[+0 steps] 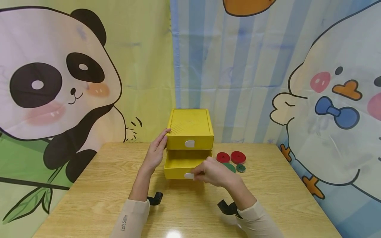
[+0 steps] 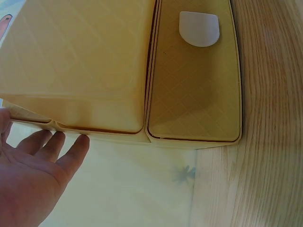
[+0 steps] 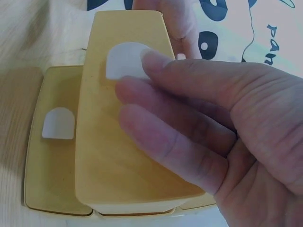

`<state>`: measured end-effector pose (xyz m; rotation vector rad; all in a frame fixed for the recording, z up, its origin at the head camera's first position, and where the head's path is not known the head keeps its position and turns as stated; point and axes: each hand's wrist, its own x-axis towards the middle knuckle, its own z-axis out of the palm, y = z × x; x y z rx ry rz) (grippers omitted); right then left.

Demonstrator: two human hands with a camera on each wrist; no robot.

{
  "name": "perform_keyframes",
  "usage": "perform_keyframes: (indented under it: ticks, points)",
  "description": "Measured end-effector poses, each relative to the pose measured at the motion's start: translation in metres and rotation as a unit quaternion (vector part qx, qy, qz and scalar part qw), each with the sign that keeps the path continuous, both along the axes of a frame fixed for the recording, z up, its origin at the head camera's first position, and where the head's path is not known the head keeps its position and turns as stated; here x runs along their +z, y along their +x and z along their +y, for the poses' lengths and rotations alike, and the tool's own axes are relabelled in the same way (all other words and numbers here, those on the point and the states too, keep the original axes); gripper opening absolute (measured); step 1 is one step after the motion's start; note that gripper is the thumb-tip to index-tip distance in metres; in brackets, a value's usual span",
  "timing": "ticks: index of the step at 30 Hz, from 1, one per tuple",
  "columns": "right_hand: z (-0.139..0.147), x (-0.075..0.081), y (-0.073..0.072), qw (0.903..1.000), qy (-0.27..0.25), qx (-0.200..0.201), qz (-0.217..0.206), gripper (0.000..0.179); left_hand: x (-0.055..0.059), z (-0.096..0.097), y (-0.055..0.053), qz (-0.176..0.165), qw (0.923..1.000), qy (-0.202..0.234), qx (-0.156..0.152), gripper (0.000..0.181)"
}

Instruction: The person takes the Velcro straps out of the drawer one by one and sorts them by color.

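Note:
A yellow drawer cabinet stands on the table. Its middle drawer is pulled out, baring part of the yellow inside. Thumb and fingers of my right hand pinch the white tab handle on that drawer's front. My left hand rests with extended fingers against the cabinet's left side, fingertips touching the frame in the left wrist view. Above, the top drawer is closed. Both wrist views show a closed bottom drawer with its own white handle; the head view hides it behind the open one.
Right of the cabinet lie two red discs, a green disc partly behind my right hand, and a small dark green disc. A printed cloth hangs behind the wooden table.

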<state>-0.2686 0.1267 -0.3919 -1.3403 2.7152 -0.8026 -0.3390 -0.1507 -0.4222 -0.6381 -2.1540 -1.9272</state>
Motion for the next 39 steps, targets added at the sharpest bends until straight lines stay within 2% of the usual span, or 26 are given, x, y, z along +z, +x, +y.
perform_keyframes:
  ticks: [5, 12, 21, 30, 39]
  points:
    - [0.0, -0.003, -0.004, 0.9997, -0.005, 0.0, 0.023, 0.016, -0.001, 0.001, -0.002, 0.001, 1.0, -0.001, 0.001, 0.046]
    - [-0.002, -0.009, -0.011, 0.9978, -0.025, -0.004, 0.062, 0.012, -0.001, 0.0, -0.001, 0.002, 1.0, -0.004, 0.004, 0.047]
    - [-0.008, -0.021, -0.021, 0.9889, -0.083, -0.041, 0.116, 0.009, -0.002, 0.0, -0.001, 0.006, 1.0, 0.001, -0.002, 0.047]
    - [-0.013, -0.033, -0.03, 0.9799, -0.11, -0.086, 0.142, 0.007, -0.002, 0.0, -0.002, 0.003, 1.0, 0.003, 0.001, 0.047]
    - [-0.016, -0.038, -0.034, 0.9695, -0.13, -0.111, 0.176, 0.006, -0.001, 0.001, -0.001, 0.01, 0.9999, 0.005, 0.003, 0.046]
